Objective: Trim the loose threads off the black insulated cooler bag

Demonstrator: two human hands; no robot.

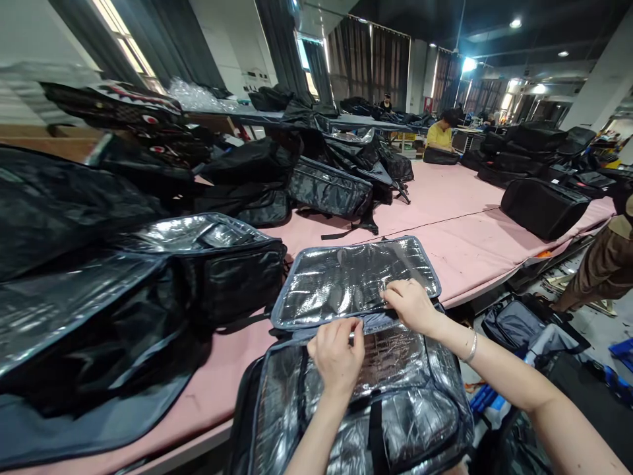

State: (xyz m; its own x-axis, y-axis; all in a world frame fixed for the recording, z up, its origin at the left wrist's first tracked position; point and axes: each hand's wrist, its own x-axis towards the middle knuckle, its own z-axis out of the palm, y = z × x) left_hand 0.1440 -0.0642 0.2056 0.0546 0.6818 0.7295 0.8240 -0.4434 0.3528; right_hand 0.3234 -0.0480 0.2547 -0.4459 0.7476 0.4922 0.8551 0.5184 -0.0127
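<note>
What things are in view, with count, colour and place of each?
open insulated bag: one, silver inside, front centre
silver-lined bag: at least one, black outside, left
camouflage bag: at least one, dark grey, table centre
boxy bag: one, black, table right
other bags: many, mostly dark, around
tablecloth: at least one, pink, under bags
curtains: several, dark, back
other people: at least three, back and right
bracelet: one, silver, right wrist
left hand: one, bare, by lid's hinge
right hand: one, bare, over lid

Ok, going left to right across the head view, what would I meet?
Large open silver-lined bag, left hand, right hand, wrist bracelet, closed black bag on the pink cloth.
</note>
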